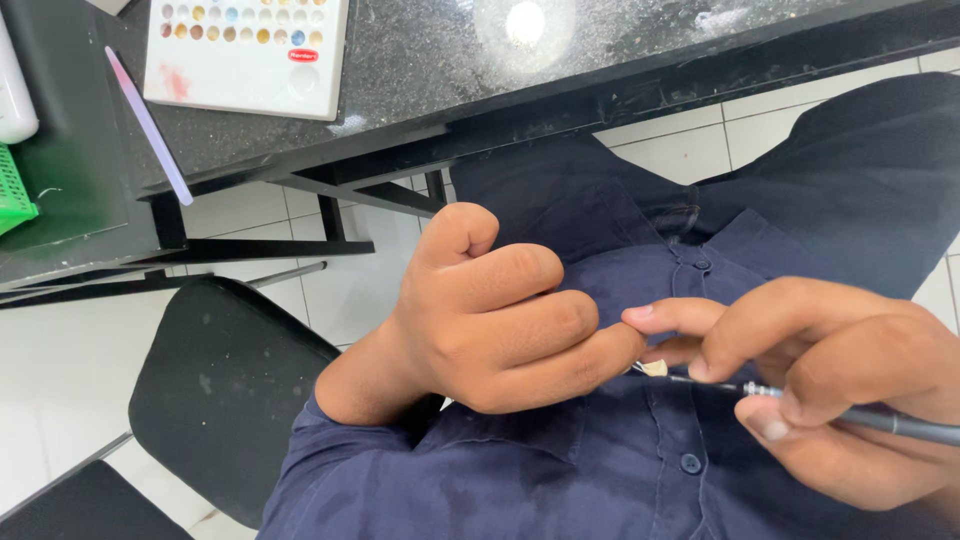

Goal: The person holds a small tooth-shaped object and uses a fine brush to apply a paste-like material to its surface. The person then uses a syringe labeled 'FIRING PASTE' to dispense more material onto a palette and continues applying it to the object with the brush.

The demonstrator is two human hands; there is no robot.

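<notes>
My left hand [490,320] is curled in front of my dark blue shirt [620,470], its fingertips pinching a small pale piece [655,368] that is mostly hidden behind the fingers. My right hand [830,380] grips a thin grey metal tool [880,420] like a pen, and the tool's fine tip touches the pale piece. The index finger of my right hand stretches over to meet the left fingertips. Both hands hover above my lap.
A dark speckled counter [430,70] runs along the top, carrying a white palette of small coloured wells [245,50] and a lilac stick [150,125]. A green basket [12,190] sits at far left. A black stool seat [215,390] stands on the white tiled floor.
</notes>
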